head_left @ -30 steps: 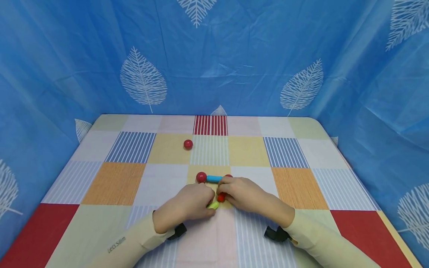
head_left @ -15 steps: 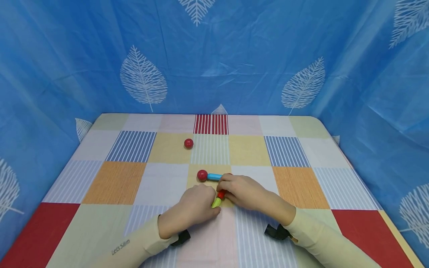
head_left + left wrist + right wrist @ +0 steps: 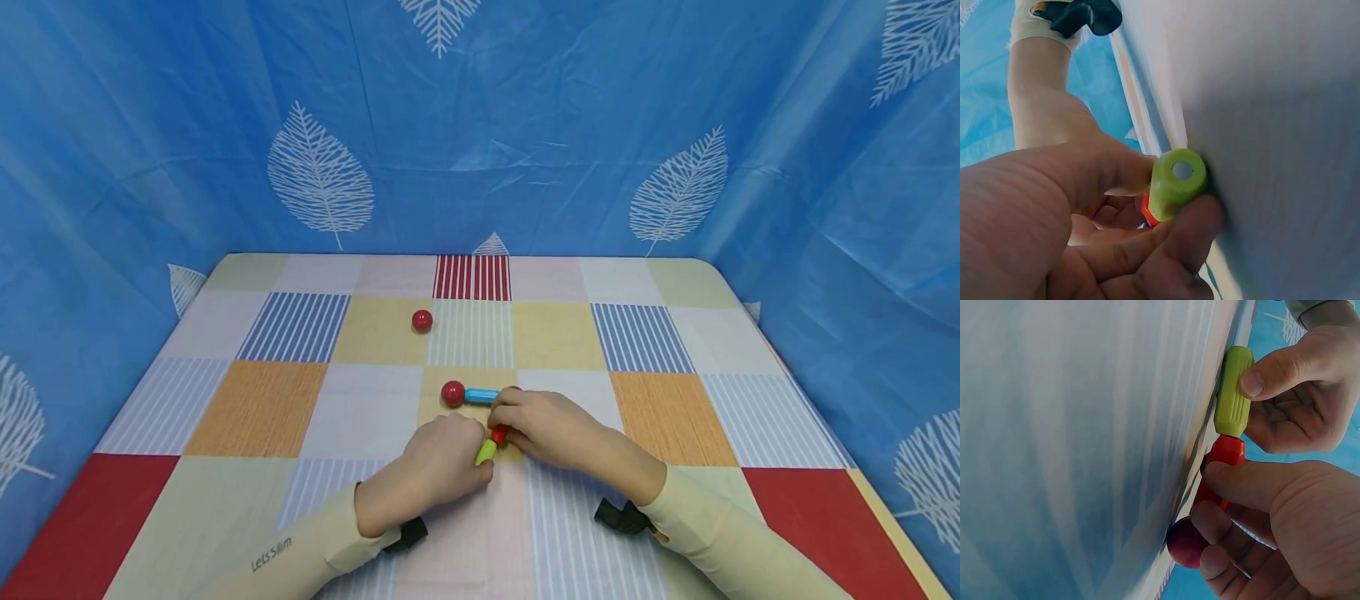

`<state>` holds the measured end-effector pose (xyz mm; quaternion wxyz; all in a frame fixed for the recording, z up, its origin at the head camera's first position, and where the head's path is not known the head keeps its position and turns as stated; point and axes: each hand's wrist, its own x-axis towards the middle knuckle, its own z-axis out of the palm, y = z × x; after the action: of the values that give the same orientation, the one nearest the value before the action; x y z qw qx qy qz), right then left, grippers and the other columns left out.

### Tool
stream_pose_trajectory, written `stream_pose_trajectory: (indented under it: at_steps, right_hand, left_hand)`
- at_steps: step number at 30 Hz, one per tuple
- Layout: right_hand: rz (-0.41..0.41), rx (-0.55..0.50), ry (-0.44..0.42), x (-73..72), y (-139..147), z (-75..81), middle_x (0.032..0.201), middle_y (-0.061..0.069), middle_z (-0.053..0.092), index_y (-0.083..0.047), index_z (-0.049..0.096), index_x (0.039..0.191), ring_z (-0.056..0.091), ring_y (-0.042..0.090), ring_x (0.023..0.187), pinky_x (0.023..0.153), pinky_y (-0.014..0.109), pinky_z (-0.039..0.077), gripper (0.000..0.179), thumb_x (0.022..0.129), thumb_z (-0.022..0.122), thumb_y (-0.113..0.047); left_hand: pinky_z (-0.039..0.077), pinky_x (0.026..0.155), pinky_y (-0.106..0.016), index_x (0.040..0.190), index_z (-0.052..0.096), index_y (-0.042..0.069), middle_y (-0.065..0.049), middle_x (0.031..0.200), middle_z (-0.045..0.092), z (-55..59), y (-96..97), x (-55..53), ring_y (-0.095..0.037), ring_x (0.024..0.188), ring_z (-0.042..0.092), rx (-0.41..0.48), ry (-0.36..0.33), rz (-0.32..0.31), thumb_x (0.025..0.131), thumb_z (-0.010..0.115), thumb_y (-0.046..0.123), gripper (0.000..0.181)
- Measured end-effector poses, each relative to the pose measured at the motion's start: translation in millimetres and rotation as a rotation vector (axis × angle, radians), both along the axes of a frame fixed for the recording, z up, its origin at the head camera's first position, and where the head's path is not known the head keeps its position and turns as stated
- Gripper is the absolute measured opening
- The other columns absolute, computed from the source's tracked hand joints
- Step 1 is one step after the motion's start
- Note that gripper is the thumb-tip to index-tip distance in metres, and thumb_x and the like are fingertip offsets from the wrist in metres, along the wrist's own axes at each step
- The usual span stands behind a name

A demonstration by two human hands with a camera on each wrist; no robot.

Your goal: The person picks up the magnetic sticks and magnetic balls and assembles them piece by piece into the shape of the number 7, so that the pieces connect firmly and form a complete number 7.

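Note:
My left hand (image 3: 448, 457) pinches a lime-green ribbed rod (image 3: 1233, 394) between thumb and fingers, low over the cloth. A grey disc (image 3: 1182, 170) shows in the rod's near end. My right hand (image 3: 551, 427) grips a red rod (image 3: 1229, 450), whose end meets the green rod's far end, the two nearly in line. At the red rod's other end sits a dark red ball (image 3: 1186, 544), partly covered by my right fingers. A blue rod (image 3: 481, 396) lies just beyond the hands, with a red ball (image 3: 453, 393) at its left end; my right hand hides its right end.
Farther back on the patchwork tablecloth (image 3: 375, 408) rests a separate red ball (image 3: 422, 321). A blue curtain (image 3: 525, 125) with white leaf prints stands behind the table and along its sides.
My left hand has shifted slightly right, bringing the green rod up to the red rod's end. My right hand has stayed almost in place, and the blue rod still lies beyond it.

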<state>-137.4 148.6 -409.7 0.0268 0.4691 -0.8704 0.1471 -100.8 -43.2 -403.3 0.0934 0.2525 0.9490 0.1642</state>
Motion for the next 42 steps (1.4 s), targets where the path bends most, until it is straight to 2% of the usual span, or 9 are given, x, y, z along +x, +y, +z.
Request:
stream_pose_trajectory:
  at_steps: [5,10,15,20,24,30,37,39,42]
  right_hand:
    - [-0.003,0.017,0.013,0.9,0,-0.4,0.098,-0.007,0.060,-0.018,0.069,0.094,0.058,0.007,0.087,0.076,0.025,0.050,0.016,0.084,0.074,-0.006]
    - [-0.005,0.042,0.024,2.0,0,-2.3,0.096,-0.007,0.059,-0.018,0.067,0.088,0.057,0.008,0.086,0.074,0.026,0.049,0.015,0.083,0.074,-0.005]
    - [-0.006,0.039,0.017,2.4,-1,-3.7,0.095,-0.007,0.059,-0.018,0.067,0.087,0.057,0.008,0.086,0.074,0.025,0.049,0.016,0.083,0.073,-0.003]
    - [-0.017,0.047,-0.002,4.6,-1,-3.5,0.095,-0.007,0.059,-0.018,0.067,0.087,0.056,0.007,0.086,0.074,0.024,0.049,0.016,0.084,0.072,-0.004]
    - [-0.030,0.054,-0.020,5.4,-1,-3.3,0.096,-0.008,0.059,-0.019,0.068,0.088,0.056,0.007,0.086,0.075,0.023,0.049,0.016,0.084,0.072,-0.004]
    - [-0.032,0.052,-0.029,6.0,-1,-3.9,0.097,-0.008,0.059,-0.019,0.068,0.089,0.056,0.007,0.087,0.076,0.023,0.049,0.017,0.084,0.071,-0.003]
    - [-0.015,0.039,-0.020,4.5,0,-2.5,0.096,-0.007,0.059,-0.019,0.068,0.089,0.056,0.007,0.087,0.075,0.023,0.049,0.015,0.084,0.073,-0.005]
    - [-0.011,0.036,-0.016,3.7,0,-1.8,0.096,-0.008,0.059,-0.019,0.068,0.089,0.056,0.007,0.088,0.075,0.023,0.049,0.016,0.084,0.073,-0.005]
    - [-0.010,0.040,-0.009,2.7,0,-0.6,0.096,-0.009,0.059,-0.019,0.068,0.089,0.056,0.006,0.088,0.075,0.023,0.049,0.016,0.084,0.073,-0.004]
  left_hand:
    - [0.027,0.039,-0.024,0.057,0.047,0.016,0.008,0.051,0.035,0.3,-0.5,1.2,-0.008,0.044,0.034,-0.026,0.027,-0.026,0.079,0.073,0.025,0.035]
    - [0.029,0.040,-0.026,0.058,0.047,0.018,0.007,0.052,0.035,4.2,-2.5,2.5,-0.010,0.046,0.035,-0.099,0.046,-0.036,0.075,0.075,0.022,0.034]
    - [0.034,0.043,-0.027,0.061,0.051,0.018,0.005,0.057,0.041,9.0,-4.8,1.1,-0.012,0.055,0.042,-0.205,0.074,-0.029,0.074,0.077,0.020,0.029]
    - [0.040,0.052,-0.029,0.071,0.063,0.018,0.003,0.067,0.049,10.8,-6.7,-0.8,-0.015,0.067,0.046,-0.258,0.092,-0.054,0.075,0.078,0.014,0.016]
    - [0.042,0.056,-0.030,0.077,0.068,0.018,0.002,0.072,0.053,11.0,-6.9,-0.7,-0.016,0.071,0.047,-0.274,0.105,-0.067,0.076,0.078,0.010,0.013]
    - [0.039,0.057,-0.030,0.075,0.066,0.019,0.002,0.071,0.052,12.3,-6.4,0.4,-0.017,0.067,0.044,-0.275,0.094,-0.058,0.080,0.077,0.011,0.015]
    - [0.043,0.063,-0.030,0.087,0.073,0.018,0.001,0.082,0.058,18.3,-10.1,-2.0,-0.017,0.075,0.046,-0.236,0.084,-0.097,0.075,0.083,0.013,0.016]
    - [0.043,0.062,-0.030,0.087,0.072,0.016,0.001,0.082,0.056,20.8,-12.3,-3.9,-0.018,0.074,0.047,-0.218,0.105,-0.080,0.076,0.081,0.012,0.015]
    - [0.042,0.055,-0.030,0.083,0.066,0.013,0.001,0.076,0.051,23.9,-14.5,-5.4,-0.018,0.067,0.048,-0.200,0.124,-0.001,0.080,0.078,0.021,0.014]
